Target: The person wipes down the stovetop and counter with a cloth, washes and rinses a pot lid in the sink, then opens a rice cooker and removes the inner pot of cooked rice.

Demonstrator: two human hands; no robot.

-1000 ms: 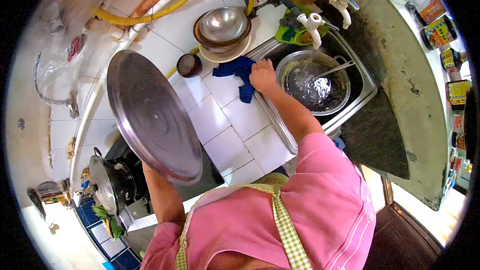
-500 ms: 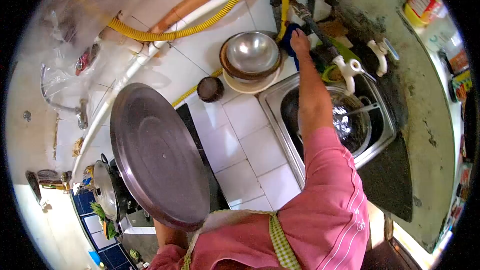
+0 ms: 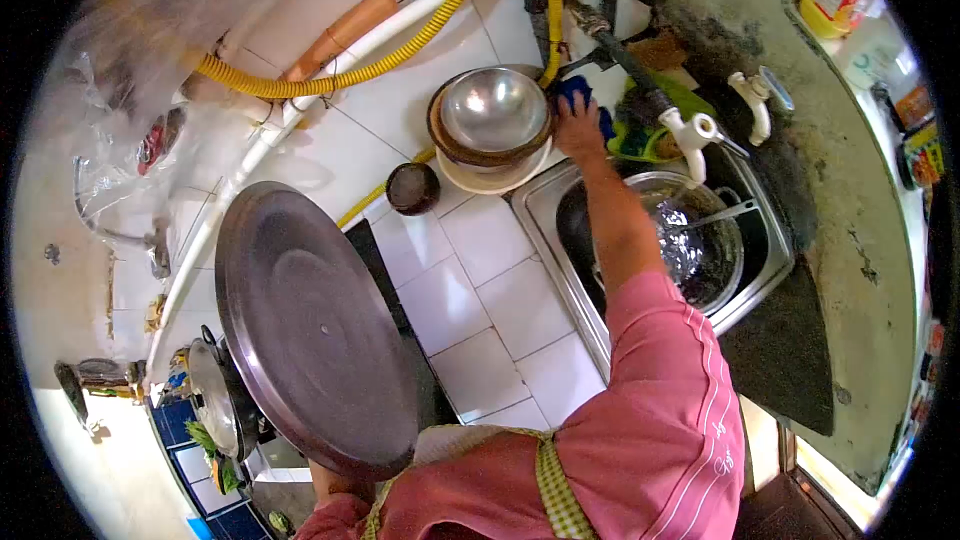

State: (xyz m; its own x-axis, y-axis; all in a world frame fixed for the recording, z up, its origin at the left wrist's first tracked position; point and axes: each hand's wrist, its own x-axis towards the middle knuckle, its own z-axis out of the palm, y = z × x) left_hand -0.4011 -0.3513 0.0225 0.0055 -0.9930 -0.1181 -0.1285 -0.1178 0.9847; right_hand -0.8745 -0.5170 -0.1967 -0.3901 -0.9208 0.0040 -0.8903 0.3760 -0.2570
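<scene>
A large round dark metal pan (image 3: 318, 330) is tilted up on the left, its broad flat face towards me. Only my left forearm shows below its edge; my left hand is behind the pan, holding it up, fingers hidden. My right hand (image 3: 578, 127) is stretched out to the back of the sink, its fingers over a bunched dark blue cloth (image 3: 573, 93). Just left of that hand, a shiny steel bowl (image 3: 495, 108) sits in a brown-rimmed bowl on a pale plate (image 3: 490, 183). A small dark bowl (image 3: 413, 188) stands beside them.
The steel sink (image 3: 545, 230) contains a large water-filled vessel (image 3: 715, 275) with a long handle leaning in it. A white tap (image 3: 690, 135) hangs above, near a green holder (image 3: 660, 120). A yellow hose (image 3: 380, 65) and white pipe run along the wall. A lidded pot (image 3: 215, 395) stands far left.
My right hand has come back from the pipes towards the sink, and the blue cloth has shifted with it. The pan stays held up at the left. The view has shifted slightly.
</scene>
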